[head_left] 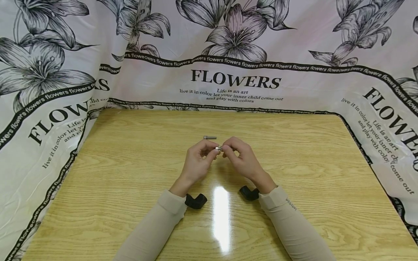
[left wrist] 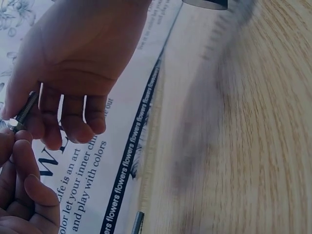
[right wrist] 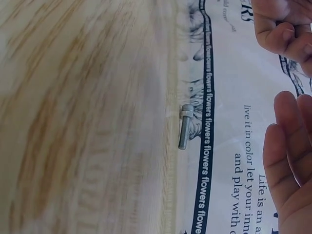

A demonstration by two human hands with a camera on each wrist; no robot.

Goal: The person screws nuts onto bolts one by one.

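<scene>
A small silver bolt [head_left: 219,148] is held between both hands above the table. My left hand [head_left: 199,157] pinches its left part with thumb and forefinger. From the other side, the fingertips of my right hand [head_left: 243,156] grip it. In the left wrist view, the threaded shank [left wrist: 27,107] points up toward the left palm, and a hex-shaped piece [left wrist: 15,125] sits at its lower end between the fingertips; whether this is a nut or the head I cannot tell. The right wrist view cuts off the fingertips. A second bolt [head_left: 210,137] lies just beyond the hands.
Light wood-grain table [head_left: 130,163] surrounds the hands, with a bright reflection in front. A white flower-print cloth [head_left: 235,87] stands behind and along the sides. Black curved pieces [head_left: 196,201] sit at both wrists.
</scene>
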